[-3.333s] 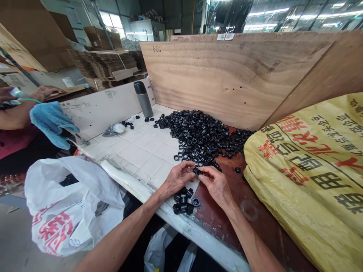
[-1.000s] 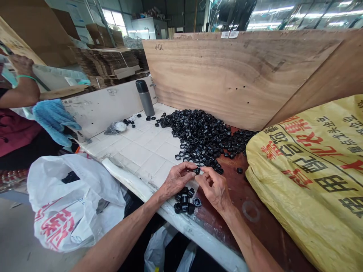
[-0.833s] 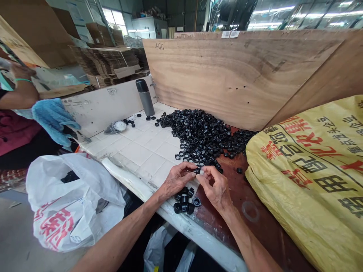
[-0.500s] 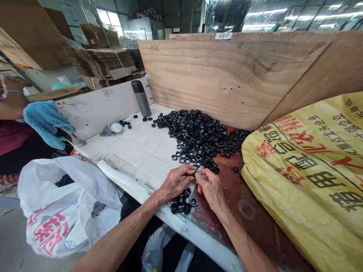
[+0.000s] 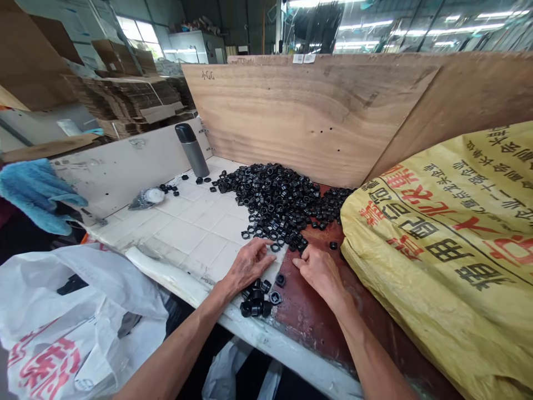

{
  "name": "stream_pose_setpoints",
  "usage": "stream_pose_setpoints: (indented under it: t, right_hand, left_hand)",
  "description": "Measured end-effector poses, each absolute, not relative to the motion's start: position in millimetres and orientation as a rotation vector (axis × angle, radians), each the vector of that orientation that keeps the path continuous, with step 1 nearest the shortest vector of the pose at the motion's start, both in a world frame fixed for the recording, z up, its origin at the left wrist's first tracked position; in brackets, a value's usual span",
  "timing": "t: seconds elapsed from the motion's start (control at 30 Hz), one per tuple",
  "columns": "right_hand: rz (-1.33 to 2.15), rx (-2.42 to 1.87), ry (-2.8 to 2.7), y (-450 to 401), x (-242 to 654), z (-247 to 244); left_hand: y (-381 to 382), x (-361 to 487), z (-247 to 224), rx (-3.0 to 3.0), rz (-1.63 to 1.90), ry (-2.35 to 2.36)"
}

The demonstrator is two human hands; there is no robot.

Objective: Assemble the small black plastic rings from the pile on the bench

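A large heap of small black plastic rings (image 5: 270, 205) lies across a white tiled surface (image 5: 187, 233) and a worn reddish-brown board (image 5: 316, 328). My left hand (image 5: 247, 264) rests on the tiles, its fingertips at the heap's near edge. My right hand (image 5: 320, 272) lies on the brown board, close to the heap, with no ring visible in it. Below and between them sits a small group of black rings (image 5: 254, 300), and one loose ring (image 5: 280, 280) stands just beside it.
A grey steel flask (image 5: 191, 150) stands by a tall plywood board (image 5: 291, 116). A yellow woven sack (image 5: 433, 244) bulges in at the right. A white plastic bag (image 5: 70, 322) and blue cloth (image 5: 37, 194) lie at the left, beside a small clear packet (image 5: 145, 198).
My hands were together pinching a small black ring. Now they have parted and lie lower, with no ring between them. The other person's hand at the left has left view.
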State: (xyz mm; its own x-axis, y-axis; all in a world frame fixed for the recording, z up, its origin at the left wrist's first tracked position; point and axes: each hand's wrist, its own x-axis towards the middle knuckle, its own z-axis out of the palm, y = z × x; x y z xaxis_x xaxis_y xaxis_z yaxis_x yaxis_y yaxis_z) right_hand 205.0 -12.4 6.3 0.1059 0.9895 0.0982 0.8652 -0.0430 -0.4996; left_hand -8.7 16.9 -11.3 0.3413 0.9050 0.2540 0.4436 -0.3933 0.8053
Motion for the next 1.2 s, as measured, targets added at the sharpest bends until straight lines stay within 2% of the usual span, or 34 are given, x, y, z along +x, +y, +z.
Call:
stream_pose_setpoints:
  t: [0.37,0.47,0.63,0.8,0.97,1.2]
  right_hand:
    - [0.177,-2.154,-1.862,-14,188,-2]
    - [0.188,-2.018,-1.885,-14,187,-4]
    - [0.535,-1.536,-1.716,-12,182,-5]
    - [0.925,-1.389,-1.549,-14,176,-2]
    - [1.035,-1.345,-1.409,-15,171,2]
    - [0.879,-1.344,-1.472,-19,167,7]
  left_hand:
    - [20,-7,-20,2.130,0.871,1.103]
    - [15,-8,-14,2.094,0.865,1.159]
    - [9,-10,-14,1.997,0.887,1.179]
    - [10,-9,-18,1.733,1.019,1.016]
    - [10,-10,-8,1.560,1.035,0.895]
    - [7,-9,0,1.342,1.000,0.851]
